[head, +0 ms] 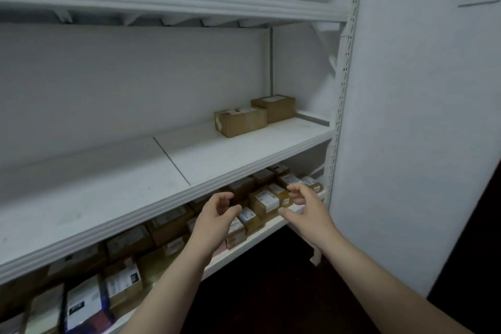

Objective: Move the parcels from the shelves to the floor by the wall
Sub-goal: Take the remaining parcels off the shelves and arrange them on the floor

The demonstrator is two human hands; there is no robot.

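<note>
Head view: my left hand (pixel 217 209) and right hand (pixel 303 203) hover empty, fingers loosely curled, before the lower shelf (pixel 267 228). Parcels (pixel 265 202) sit crowded there; pulling one carelessly could drag neighbours off the edge.

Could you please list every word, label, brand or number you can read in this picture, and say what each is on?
No text is legible.
Label on the front cardboard box, middle shelf: blurred, unreadable.
Label on the rear cardboard box: blurred, unreadable.
Label on the small brown parcel, lower shelf: too small, blurred.
Print on the white parcel at lower left: blurred.
</note>
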